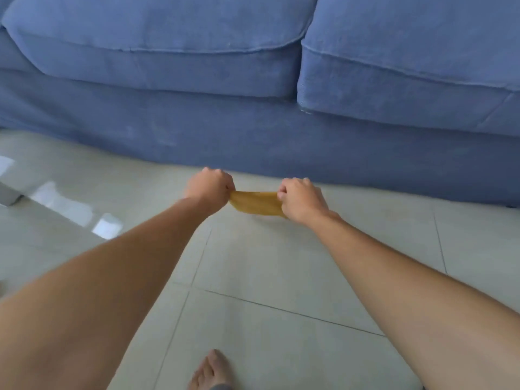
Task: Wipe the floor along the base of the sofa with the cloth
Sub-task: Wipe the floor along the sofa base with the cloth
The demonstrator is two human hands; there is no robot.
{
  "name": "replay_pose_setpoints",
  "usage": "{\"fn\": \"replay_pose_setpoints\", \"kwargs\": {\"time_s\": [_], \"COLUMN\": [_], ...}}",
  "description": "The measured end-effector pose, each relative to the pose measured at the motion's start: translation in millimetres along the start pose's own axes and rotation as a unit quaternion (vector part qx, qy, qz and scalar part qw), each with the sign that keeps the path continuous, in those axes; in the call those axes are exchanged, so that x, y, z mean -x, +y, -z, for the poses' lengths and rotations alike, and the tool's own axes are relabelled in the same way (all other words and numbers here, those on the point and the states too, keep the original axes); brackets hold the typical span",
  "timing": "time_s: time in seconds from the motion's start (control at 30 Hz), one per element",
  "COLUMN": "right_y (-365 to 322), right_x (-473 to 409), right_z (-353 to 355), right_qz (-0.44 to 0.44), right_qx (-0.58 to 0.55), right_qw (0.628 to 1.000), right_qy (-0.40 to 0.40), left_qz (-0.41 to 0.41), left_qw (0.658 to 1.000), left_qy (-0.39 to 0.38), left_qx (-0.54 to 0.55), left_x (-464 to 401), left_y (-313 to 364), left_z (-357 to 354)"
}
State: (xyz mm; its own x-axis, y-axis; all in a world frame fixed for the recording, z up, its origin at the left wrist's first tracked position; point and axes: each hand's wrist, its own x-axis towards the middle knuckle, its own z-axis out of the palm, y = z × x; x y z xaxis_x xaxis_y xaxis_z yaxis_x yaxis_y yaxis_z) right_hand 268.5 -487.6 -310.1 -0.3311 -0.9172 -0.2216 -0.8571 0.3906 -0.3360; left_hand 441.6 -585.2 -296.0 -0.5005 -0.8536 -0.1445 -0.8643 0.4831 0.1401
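A yellow cloth (255,203) is stretched between my two fists, just in front of the base of the blue sofa (253,142). My left hand (209,187) grips the cloth's left end and my right hand (302,199) grips its right end. The cloth sags in the middle, low over the pale tiled floor (281,263); whether it touches the tiles I cannot tell. Both arms reach forward from the bottom of the view.
The sofa's skirt runs across the view from upper left to right, with two seat cushions (157,52) above it. A grey object (8,192) stands on the floor at the far left. A bare foot (212,371) is at the bottom centre.
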Motion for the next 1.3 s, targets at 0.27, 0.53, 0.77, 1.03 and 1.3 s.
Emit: {"fn": "replay_pose_setpoints", "kwargs": {"time_s": [0.27, 0.53, 0.77, 1.03, 1.3], "right_y": [16.7, 78.8, 95.2, 99.2, 102.8], "right_x": [-13.6, 38.5, 44.0, 40.5, 49.4], "right_z": [-54.8, -168.8, -199.5, -209.6, -180.4], "right_qz": [0.112, -0.021, 0.028, 0.034, 0.049], "right_qx": [0.033, 0.060, 0.028, 0.036, -0.039], "right_qw": [0.989, 0.995, 0.988, 0.985, 0.988], "right_qy": [0.092, 0.076, 0.150, 0.164, 0.144], "left_qz": [-0.037, -0.002, -0.055, -0.040, -0.071], "left_qw": [0.998, 0.999, 0.998, 0.998, 0.997], "left_qy": [0.007, -0.043, -0.018, 0.037, 0.015], "left_qx": [-0.041, -0.002, 0.001, -0.034, -0.035], "left_x": [-10.1, -2.6, -67.5, -133.6, -27.5], "left_y": [-34.3, -32.7, 18.6, 36.6, 27.7], "left_z": [-36.9, -134.6, -186.0, -212.9, -220.3]}}
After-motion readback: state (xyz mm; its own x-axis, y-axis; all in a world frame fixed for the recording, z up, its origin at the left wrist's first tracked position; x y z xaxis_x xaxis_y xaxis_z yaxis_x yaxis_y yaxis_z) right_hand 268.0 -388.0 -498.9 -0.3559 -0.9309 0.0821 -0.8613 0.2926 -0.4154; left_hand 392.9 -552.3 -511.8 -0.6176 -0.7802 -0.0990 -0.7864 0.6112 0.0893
